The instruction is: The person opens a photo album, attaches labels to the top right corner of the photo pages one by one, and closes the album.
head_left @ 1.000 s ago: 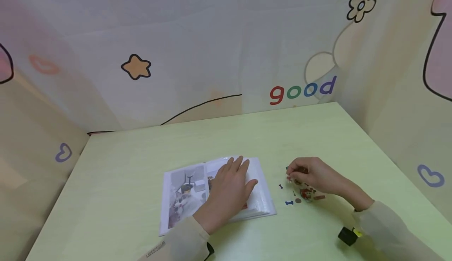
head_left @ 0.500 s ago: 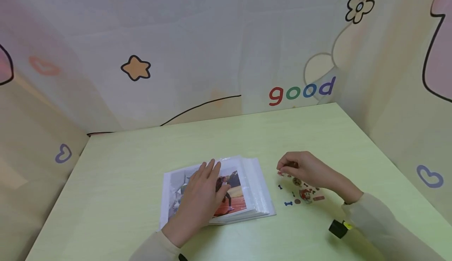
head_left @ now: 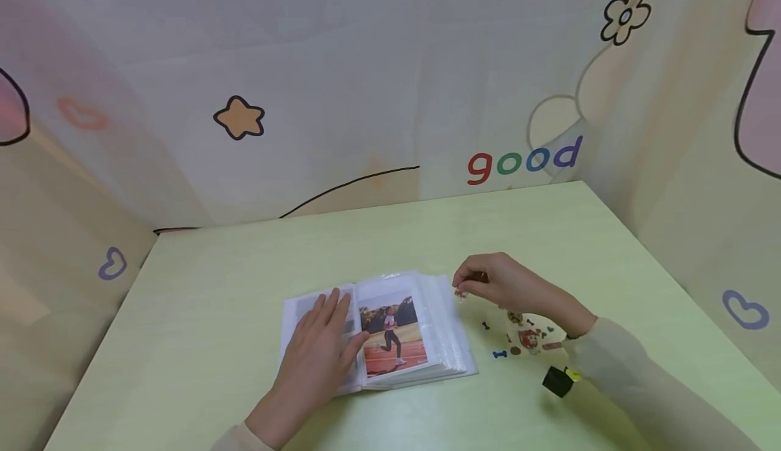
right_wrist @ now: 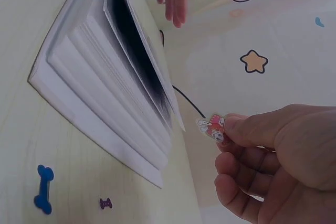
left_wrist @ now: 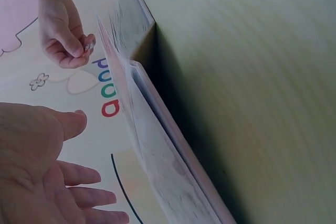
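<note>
A photo album (head_left: 439, 342) lies spread on the table, its right page showing a photo of a runner (head_left: 393, 336). My left hand (head_left: 320, 349) is over the left page with fingers straight; in the left wrist view it looks a little apart from the page. Between thumb and index finger my right hand (head_left: 509, 280) pinches a small red and white cartoon sticker (right_wrist: 212, 127). That hand is above the table, just past the album's right edge. Part of the left page's picture is covered by the left hand.
Right of the album lies a loose group of stickers, among them a red cartoon figure (head_left: 529, 340) and a blue bone (right_wrist: 44, 189). A black box-shaped piece (head_left: 558, 382) is by the right sleeve. A printed curtain (head_left: 342, 98) hangs behind the table (head_left: 213, 288).
My left hand has moved left off the right page, uncovering the runner photo. The right hand has travelled left from the sticker group towards the album, carrying the sticker.
</note>
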{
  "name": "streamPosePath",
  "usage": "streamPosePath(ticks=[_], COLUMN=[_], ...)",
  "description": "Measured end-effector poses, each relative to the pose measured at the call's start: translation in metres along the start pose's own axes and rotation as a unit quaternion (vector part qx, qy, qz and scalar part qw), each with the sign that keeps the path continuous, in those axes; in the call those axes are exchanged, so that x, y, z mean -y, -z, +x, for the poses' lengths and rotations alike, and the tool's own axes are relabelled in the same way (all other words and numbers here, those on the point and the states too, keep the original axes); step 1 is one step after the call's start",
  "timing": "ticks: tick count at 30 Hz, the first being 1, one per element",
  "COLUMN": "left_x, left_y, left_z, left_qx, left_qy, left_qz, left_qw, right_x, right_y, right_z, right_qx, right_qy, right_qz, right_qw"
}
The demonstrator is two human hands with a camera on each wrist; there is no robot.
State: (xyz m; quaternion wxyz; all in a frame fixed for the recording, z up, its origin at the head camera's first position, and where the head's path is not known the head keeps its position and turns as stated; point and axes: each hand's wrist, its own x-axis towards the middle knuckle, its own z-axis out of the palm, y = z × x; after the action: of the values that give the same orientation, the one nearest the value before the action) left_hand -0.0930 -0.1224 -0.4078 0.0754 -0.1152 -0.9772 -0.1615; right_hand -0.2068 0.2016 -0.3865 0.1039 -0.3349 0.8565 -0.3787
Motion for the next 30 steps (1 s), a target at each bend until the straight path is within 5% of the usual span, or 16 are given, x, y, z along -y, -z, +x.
streamPosePath(ticks=[19, 30], left_x=[0.023, 0.027], left_y=[0.002, 0.001], left_z=[-0.014, -0.017], left_qx=[-0.018, 0.015], left_qy=[0.017, 0.053], left_qz=[-0.002, 0.0], left_qw=[0.9997, 0.9985], right_x=[0.029, 0.042], right_y=[-0.02, -0.036], right_z=[0.051, 0.081], right_qx=[0.029, 0.052], right_qy=[0.046, 0.063], right_qz=[-0.016, -0.02], right_qw=[0.9984, 0.9965])
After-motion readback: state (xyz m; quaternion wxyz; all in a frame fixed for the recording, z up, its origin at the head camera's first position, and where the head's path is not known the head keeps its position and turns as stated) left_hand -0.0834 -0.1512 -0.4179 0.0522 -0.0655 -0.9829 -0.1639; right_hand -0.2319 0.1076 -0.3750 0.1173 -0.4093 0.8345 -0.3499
